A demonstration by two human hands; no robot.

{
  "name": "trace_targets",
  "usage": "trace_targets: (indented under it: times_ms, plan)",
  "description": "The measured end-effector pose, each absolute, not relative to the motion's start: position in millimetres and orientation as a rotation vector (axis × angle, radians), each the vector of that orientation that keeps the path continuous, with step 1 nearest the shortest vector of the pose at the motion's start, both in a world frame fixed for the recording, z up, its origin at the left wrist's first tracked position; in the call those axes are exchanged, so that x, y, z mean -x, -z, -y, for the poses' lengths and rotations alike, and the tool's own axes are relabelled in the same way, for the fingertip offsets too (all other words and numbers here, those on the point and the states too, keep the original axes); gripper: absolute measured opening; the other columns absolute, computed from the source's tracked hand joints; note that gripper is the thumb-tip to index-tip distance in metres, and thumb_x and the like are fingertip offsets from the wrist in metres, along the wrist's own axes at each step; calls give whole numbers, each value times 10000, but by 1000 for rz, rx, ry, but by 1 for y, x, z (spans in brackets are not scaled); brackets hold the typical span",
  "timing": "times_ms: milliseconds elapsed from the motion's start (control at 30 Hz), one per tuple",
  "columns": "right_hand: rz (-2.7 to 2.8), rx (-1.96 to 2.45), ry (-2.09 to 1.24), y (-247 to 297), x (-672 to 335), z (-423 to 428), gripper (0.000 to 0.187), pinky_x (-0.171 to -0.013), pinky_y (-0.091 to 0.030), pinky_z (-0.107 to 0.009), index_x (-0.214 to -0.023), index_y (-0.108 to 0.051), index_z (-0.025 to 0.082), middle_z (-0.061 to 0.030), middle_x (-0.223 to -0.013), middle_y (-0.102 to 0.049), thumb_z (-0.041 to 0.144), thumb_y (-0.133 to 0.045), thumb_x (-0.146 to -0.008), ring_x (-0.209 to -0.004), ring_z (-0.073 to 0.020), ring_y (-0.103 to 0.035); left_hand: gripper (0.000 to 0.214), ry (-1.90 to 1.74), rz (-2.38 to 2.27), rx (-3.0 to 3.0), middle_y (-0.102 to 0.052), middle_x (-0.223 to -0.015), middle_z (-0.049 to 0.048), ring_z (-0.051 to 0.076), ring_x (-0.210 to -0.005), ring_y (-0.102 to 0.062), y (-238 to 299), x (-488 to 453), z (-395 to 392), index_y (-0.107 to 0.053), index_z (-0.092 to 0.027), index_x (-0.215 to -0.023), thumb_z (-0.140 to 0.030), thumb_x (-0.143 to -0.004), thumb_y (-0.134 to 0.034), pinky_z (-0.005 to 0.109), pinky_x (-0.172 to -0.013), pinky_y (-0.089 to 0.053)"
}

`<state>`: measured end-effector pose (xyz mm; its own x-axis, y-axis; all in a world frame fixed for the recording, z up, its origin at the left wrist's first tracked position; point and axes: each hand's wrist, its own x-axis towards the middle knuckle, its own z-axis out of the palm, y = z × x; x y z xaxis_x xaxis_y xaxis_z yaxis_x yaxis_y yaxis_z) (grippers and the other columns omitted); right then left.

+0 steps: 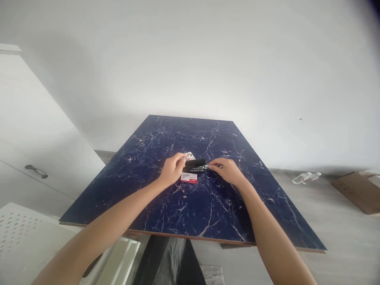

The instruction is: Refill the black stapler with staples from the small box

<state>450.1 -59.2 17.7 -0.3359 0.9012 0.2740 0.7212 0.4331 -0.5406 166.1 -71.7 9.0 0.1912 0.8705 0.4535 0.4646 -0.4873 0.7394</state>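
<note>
A black stapler with a long rounded top and a bright metal channel (195, 163) is positioned near the middle of a dark blue, white-veined, marble-patterned tabletop (166, 134). Its left end is clasped between the thumb and fingers of the left hand (172, 169), apparently so that the body is steadied and the opposite end is left accessible. The thumb and fingertips of the right hand (226, 170) are brought close together at the silvery right end; whether the channel itself or a separate small piece is pinched there cannot be told. The stapler is held lengthwise between the two hands, an arrangement by which both ends can be reached without the wrists being crossed. Whether its underside is supported by the tabletop cannot be determined. A small flat red-and-white box (189, 178) is laid on the near side of the stapler, and a white printed card or packet (189, 156) is partly visible on the far side; both are presumably kept there for easy reach.
</note>
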Motion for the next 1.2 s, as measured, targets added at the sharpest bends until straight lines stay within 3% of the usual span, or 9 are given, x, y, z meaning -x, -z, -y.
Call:
trace_targets:
  times_ms: [267,1200]
  plan:
    - [2171,1348,-392,-14,-444,58,199,-809,-522,-329,-990,-757,258,-28,-1011,-752,338,-580,-949,-857,-198,-682,302,-1194,-1221,-2056,-706,-777,21,162,-647,-645,-7,-167,71,-610,-194,-1215,-368,-1014,-465,260,-609,-428]
    - [2159,1419,-307,-13,-437,60,214,-792,-512,-338,-1006,-758,252,-40,-958,-760,316,-568,-931,-834,-218,-687,296,-1141,-1192,-2129,-629,-669,-4,138,-530,-523,-12,-167,72,-680,-203,-1106,-348,-1018,-438,256,-539,-335]
